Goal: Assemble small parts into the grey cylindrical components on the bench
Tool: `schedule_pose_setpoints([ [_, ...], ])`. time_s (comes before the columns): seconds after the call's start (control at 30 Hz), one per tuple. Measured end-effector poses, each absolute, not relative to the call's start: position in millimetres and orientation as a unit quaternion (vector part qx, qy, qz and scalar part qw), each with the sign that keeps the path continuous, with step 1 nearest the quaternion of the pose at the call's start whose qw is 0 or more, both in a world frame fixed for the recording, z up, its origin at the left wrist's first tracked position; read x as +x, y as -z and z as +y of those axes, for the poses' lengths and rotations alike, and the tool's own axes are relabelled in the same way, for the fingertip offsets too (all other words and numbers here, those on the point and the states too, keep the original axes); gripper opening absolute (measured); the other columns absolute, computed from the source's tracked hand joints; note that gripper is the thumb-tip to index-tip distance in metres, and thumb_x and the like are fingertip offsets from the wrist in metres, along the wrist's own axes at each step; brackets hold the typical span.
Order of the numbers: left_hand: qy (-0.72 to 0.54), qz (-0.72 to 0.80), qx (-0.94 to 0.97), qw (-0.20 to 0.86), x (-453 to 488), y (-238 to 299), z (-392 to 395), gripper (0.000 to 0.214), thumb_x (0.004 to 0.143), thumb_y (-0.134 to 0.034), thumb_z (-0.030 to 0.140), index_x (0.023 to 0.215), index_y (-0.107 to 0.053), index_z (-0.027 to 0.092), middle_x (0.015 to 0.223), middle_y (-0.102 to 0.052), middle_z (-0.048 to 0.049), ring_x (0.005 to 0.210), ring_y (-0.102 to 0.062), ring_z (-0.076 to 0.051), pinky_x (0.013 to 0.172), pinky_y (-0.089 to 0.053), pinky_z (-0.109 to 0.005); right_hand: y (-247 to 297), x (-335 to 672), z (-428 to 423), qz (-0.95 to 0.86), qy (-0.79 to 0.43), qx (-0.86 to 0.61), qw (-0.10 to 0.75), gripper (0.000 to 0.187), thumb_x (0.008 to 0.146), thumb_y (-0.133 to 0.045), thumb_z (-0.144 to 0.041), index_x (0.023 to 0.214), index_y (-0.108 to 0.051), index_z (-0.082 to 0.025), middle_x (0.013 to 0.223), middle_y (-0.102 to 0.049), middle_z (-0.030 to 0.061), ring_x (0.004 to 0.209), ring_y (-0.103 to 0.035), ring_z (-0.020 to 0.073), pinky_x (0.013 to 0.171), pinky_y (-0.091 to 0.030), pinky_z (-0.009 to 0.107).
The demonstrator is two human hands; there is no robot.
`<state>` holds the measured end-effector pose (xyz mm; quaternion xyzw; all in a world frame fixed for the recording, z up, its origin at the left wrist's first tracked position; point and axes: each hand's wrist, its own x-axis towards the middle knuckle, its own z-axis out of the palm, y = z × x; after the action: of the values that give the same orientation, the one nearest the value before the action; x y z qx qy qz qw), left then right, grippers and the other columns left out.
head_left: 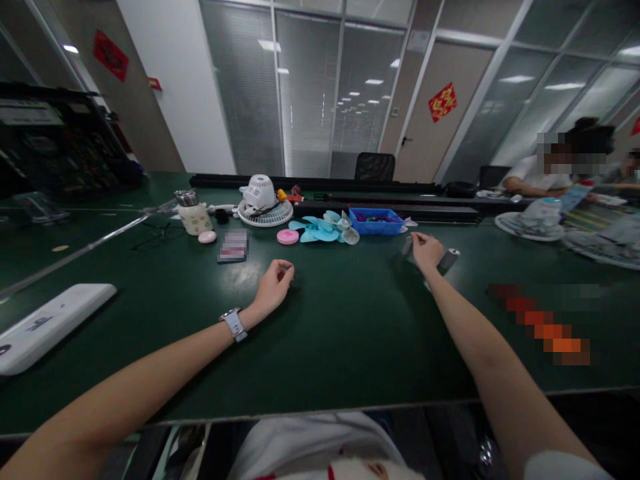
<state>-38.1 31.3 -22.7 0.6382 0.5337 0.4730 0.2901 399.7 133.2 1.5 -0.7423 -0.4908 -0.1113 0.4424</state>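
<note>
My left hand [274, 283] rests on the dark green table [350, 333] with its fingers curled in a pinch; what they pinch is too small to make out. A watch [234, 324] sits on that wrist. My right hand [426, 251] is closed around a small grey cylindrical part [449, 259] lying on the table, with another grey piece at its left side. Beyond both hands lie light blue fan blades [323, 229], a pink round cap [287, 237] and a white fan grille and motor housing [263, 203].
A blue tray [376, 222] of small parts stands behind the blades. A cream mug [193, 213] and a pink disc [207, 237] are at the back left, a white flat device [47, 323] at the near left. Other people sit at the far right with fan grilles [525, 223].
</note>
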Motion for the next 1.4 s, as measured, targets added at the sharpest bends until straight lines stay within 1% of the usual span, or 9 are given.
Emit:
schedule_pose_setpoints([
  [0.47, -0.466, 0.536, 0.645, 0.282, -38.3, 26.8, 34.3, 0.027, 0.088, -0.053, 0.042, 0.104, -0.056, 0.021, 0.079, -0.064, -0.0016, 0.073, -0.063, -0.019, 0.066, -0.046, -0.03, 5.2, 400.3, 129.6, -0.508, 0.104, -0.773, 0.366, 0.042, 0.095, -0.044, -0.045, 0.119, -0.072, -0.025, 0.103, -0.073, 0.0129, 0.092, -0.066, 0.0279, 0.08, -0.047, 0.037],
  [0.57, -0.467, 0.533, 0.647, 0.281, -38.8, 27.1, 34.1, 0.028, 0.088, -0.054, 0.042, 0.105, -0.056, 0.021, 0.079, -0.065, -0.0017, 0.074, -0.064, -0.019, 0.066, -0.046, -0.03, 14.7, 402.0, 131.2, -0.529, 0.072, -0.758, 0.374, 0.05, 0.088, -0.055, -0.051, 0.131, -0.061, -0.026, 0.107, -0.073, 0.0106, 0.095, -0.066, 0.0283, 0.082, -0.049, 0.038],
  [0.7, -0.464, 0.533, 0.649, 0.282, -38.5, 24.9, 32.5, 0.027, 0.088, -0.054, 0.041, 0.106, -0.056, 0.021, 0.079, -0.065, -0.0014, 0.072, -0.064, -0.019, 0.066, -0.046, -0.03, 23.0, 404.4, 133.9, -0.54, 0.039, -0.755, 0.37, 0.056, 0.084, -0.061, -0.045, 0.136, -0.054, -0.027, 0.112, -0.072, 0.0105, 0.095, -0.067, 0.0288, 0.082, -0.05, 0.039],
  [0.8, -0.453, 0.537, 0.655, 0.278, -38.3, 23.4, 31.7, 0.027, 0.089, -0.053, 0.04, 0.107, -0.056, 0.02, 0.08, -0.065, -0.0017, 0.074, -0.064, -0.019, 0.067, -0.047, -0.031, 24.7, 406.4, 134.8, -0.546, 0.048, -0.752, 0.367, 0.056, 0.085, -0.059, -0.044, 0.137, -0.052, -0.025, 0.112, -0.071, 0.0119, 0.095, -0.067, 0.0298, 0.084, -0.05, 0.042],
  [0.97, -0.448, 0.539, 0.66, 0.27, -38.0, 20.9, 29.9, 0.026, 0.089, -0.053, 0.039, 0.107, -0.055, 0.02, 0.082, -0.064, -0.0019, 0.075, -0.062, -0.019, 0.068, -0.047, -0.031, 21.8, 401.7, 135.0, -0.538, 0.055, -0.749, 0.383, 0.061, 0.085, -0.061, -0.04, 0.14, -0.049, -0.016, 0.113, -0.071, 0.0165, 0.101, -0.067, 0.032, 0.092, -0.049, 0.047],
  [1.1, -0.442, 0.511, 0.689, 0.261, -34.5, 12.3, 21.9, 0.029, 0.089, -0.056, 0.042, 0.108, -0.057, 0.02, 0.08, -0.062, 0.0005, 0.072, -0.059, -0.016, 0.066, -0.046, -0.029, 14.0, 355.3, 123.3, -0.605, 0.017, -0.659, 0.447, 0.058, 0.085, -0.064, -0.04, 0.135, -0.053, -0.016, 0.11, -0.072, 0.0149, 0.097, -0.069, 0.0293, 0.092, -0.051, 0.046],
  [1.2, -0.43, 0.47, 0.727, 0.257, -30.3, 3.5, 12.7, 0.031, 0.09, -0.058, 0.045, 0.111, -0.058, 0.022, 0.081, -0.062, 0.0013, 0.073, -0.059, -0.015, 0.066, -0.046, -0.028, 9.7, 291.4, 94.6, -0.696, -0.093, -0.526, 0.48, 0.057, 0.084, -0.066, -0.043, 0.133, -0.054, -0.018, 0.109, -0.072, 0.0113, 0.09, -0.07, 0.0242, 0.085, -0.055, 0.041],
  [1.3, -0.423, 0.44, 0.753, 0.247, -25.8, -2.5, 3.5, 0.036, 0.09, -0.059, 0.046, 0.117, -0.058, 0.022, 0.091, -0.064, -0.0013, 0.078, -0.06, -0.016, 0.066, -0.046, -0.028, 8.7, 232.1, 54.3, -0.78, -0.198, -0.402, 0.437, 0.056, 0.083, -0.069, -0.042, 0.132, -0.053, -0.019, 0.105, -0.073, 0.0077, 0.089, -0.07, 0.0209, 0.086, -0.056, 0.039],
  [1.4, -0.425, 0.418, 0.772, 0.221, -22.1, -5.0, -4.4, 0.041, 0.091, -0.059, 0.046, 0.124, -0.058, 0.023, 0.102, -0.063, -0.0046, 0.085, -0.059, -0.017, 0.069, -0.047, -0.029, 9.9, 201.1, 22.4, -0.824, -0.259, -0.329, 0.382, 0.053, 0.083, -0.072, -0.036, 0.13, -0.053, -0.021, 0.107, -0.073, 0.0059, 0.096, -0.07, 0.0204, 0.089, -0.055, 0.038],
])
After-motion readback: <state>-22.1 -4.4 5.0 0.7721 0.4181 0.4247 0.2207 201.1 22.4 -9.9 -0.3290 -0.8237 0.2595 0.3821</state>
